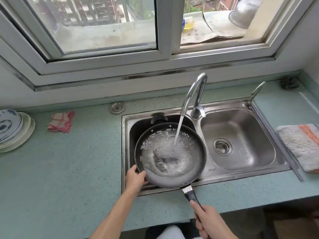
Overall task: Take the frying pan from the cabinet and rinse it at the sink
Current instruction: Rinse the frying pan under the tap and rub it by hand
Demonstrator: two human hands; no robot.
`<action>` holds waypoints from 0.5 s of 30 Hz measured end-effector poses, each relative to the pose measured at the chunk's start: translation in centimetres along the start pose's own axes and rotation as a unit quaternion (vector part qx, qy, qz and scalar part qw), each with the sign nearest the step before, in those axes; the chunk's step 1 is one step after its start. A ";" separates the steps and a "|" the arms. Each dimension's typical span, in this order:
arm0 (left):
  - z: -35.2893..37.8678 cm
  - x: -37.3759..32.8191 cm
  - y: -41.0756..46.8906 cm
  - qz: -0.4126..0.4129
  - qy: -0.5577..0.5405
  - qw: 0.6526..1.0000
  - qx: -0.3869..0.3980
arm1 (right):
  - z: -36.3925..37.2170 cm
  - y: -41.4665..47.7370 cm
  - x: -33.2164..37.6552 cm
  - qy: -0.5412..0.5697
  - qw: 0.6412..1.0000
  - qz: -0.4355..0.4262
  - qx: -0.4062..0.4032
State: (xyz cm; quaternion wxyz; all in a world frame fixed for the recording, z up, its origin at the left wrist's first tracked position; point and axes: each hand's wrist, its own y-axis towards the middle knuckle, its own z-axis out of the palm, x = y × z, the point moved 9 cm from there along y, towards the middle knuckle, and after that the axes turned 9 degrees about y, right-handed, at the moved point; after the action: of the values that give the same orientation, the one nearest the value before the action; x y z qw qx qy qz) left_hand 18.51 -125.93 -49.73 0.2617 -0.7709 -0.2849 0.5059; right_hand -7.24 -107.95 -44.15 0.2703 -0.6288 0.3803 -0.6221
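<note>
Tabletop (69,161) is teal, with a double sink (224,175) set into its right half. The frying pan (165,179) is out of the cabinet and sits level over the left basin, its near rim above the sink's near edge and its handle (191,195) pointing near-right over the tabletop. The faucet (195,90) is swung left and running; the water stream (178,130) lands right of the pan's centre. The pan holds a shallow, churning pool.

Step in hand: the rinse itself, I'd say early to mid. The pan is filling and nothing is tipped out yet.

Left hand (135,176) grips the pan's near-left rim, thumb over the edge; the rest of it is hidden under the pan. Right hand (208,221) has its fingers (194,205) wrapped round the handle, one lying along it.

Next move, my read: swirl the water, then tip the far edge down to dump it into the left basin. Hold both grips firm, since the pool's weight shifts fast on the tilt. The faucet then needs shutting off, and its lever sits at the base, just beside the pan's far-right rim.

Not involved: a towel (300,145) at far right, stacked plates (13,130) at far left, a red checked cloth (61,121) near them, and the drain strainer (222,146) in the right basin.
</note>
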 end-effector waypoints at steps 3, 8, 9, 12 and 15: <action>0.0 0.3 0.4 -0.002 -0.004 1.000 0.006 | 0.4 -0.4 0.2 0.001 1.000 -0.007 -0.001; 0.0 0.4 0.4 0.007 -0.013 1.000 0.017 | 0.9 -1.1 0.3 0.002 1.000 0.003 -0.012; 0.0 0.5 0.5 0.009 -0.016 1.000 0.018 | 1.0 -1.2 0.3 0.003 1.000 0.006 -0.013; 0.0 0.9 0.7 0.007 -0.015 0.999 0.029 | 1.2 -1.6 0.6 0.003 1.000 0.003 -0.015; 0.1 1.2 1.1 0.003 -0.022 0.999 0.039 | 1.7 -1.9 0.8 -0.003 1.000 -0.002 -0.013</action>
State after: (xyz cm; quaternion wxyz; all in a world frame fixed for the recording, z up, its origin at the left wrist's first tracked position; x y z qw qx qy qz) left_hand 19.03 -125.86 -51.26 0.2842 -0.7497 -0.2685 0.5339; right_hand -5.38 -107.75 -42.30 0.2621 -0.6351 0.3865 -0.6153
